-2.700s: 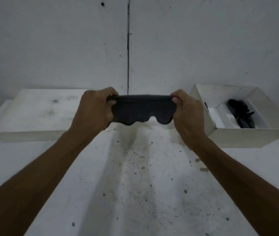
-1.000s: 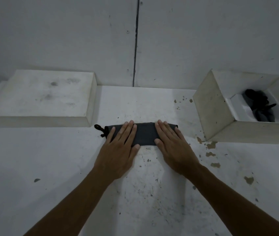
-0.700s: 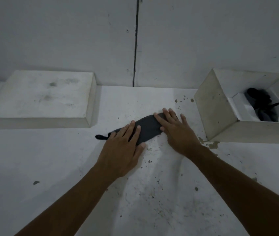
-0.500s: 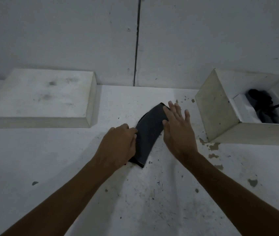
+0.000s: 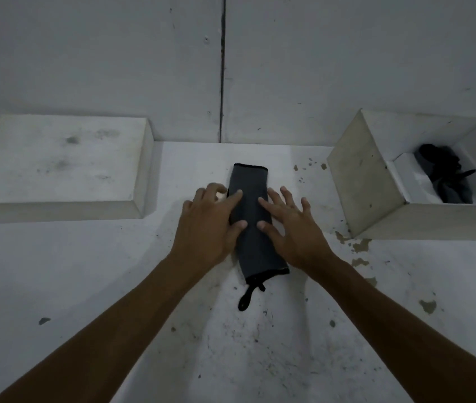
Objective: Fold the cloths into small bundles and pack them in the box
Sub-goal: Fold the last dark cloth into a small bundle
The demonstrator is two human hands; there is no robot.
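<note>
Head view: both hands are pressing down on one dark strip, and nothing is being lifted.
Left fingers: the left hand [image 5: 207, 225] is lying flat with fingers spread apart; forefinger and thumb tips are resting on the left edge of the cloth [image 5: 252, 225], the other fingertips are touching the table [image 5: 91, 271] just beside it. It is gripping nothing.
Right fingers: the right hand [image 5: 290, 228] is splayed wide too, palm down, forefinger and thumb tips on the right half of the strip, outer fingers on bare tabletop. No pinch here either.
Why flat: open palms look to be pinning and smoothing the fold so the layers are not sliding apart, I would judge.
Cloth position: it is lying lengthways, running away from the person, far end clear beyond the fingertips, near end poking out between the wrists with a small loop [image 5: 247, 298] trailing toward the camera.
Likely next: the long strip is inviting a roll or end-to-end fold into a bundle.
Box: the box [image 5: 356, 181] is sitting open, well to the right, with a dark bundle [image 5: 446, 175] already inside.
Lid: a flat white lid [image 5: 56, 167] is resting at far left.
</note>
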